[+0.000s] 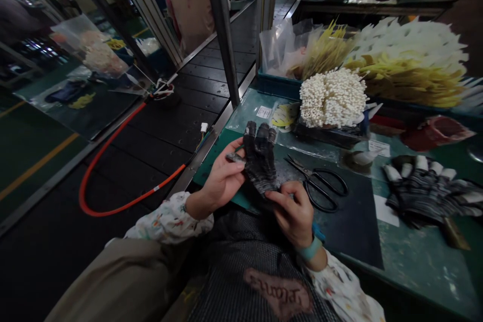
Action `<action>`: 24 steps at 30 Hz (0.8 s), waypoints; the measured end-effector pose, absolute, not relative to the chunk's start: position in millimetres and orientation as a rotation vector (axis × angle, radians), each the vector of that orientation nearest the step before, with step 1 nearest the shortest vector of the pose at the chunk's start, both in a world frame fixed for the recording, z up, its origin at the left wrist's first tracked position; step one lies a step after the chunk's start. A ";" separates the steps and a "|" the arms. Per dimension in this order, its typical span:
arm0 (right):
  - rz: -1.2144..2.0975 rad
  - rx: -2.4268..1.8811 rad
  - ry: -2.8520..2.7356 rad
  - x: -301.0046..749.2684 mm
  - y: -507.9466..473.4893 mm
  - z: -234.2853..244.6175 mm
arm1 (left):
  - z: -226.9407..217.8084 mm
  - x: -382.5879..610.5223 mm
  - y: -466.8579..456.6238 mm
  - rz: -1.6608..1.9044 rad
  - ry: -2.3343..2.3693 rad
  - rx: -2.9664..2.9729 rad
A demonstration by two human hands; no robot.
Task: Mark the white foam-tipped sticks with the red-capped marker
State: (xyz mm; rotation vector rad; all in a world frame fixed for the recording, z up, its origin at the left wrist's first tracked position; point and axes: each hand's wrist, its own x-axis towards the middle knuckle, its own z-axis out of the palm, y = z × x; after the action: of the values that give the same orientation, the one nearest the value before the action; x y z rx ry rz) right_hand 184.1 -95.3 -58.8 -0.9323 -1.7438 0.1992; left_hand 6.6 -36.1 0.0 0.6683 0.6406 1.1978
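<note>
Between my two hands is a dark grey knitted glove [260, 161], its fingers pointing up and away from me. My left hand [226, 171] grips the glove's left side near its thumb. With my right hand [294, 209] I pinch the cuff end at the lower right. A pair of black-handled scissors [317, 178] lies on the dark mat [354, 221], just right of the glove. More striped gloves with pale fingertips [426, 186] lie in a heap farther right.
Bundled white-tipped stems [332, 95] stand on the bench, with yellow and white strips [411, 65] behind. A red tube roll [433, 133] lies at right. Left are a metal post [226, 35], an orange hose [85, 181] and a dark slatted conveyor [151, 133]. A person [190, 7] sits beyond.
</note>
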 end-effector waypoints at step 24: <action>1.674 -0.933 -0.647 182.6 -77.9 -43.9 | -2.2 -2.1 -37.9 0.571 0.682 0.765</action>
State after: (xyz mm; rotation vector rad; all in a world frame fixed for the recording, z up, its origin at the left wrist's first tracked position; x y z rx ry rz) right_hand 182.6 -77.9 -43.9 -0.9329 -0.6466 1.6742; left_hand -2.1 -37.9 -2.2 0.7654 0.6816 0.5706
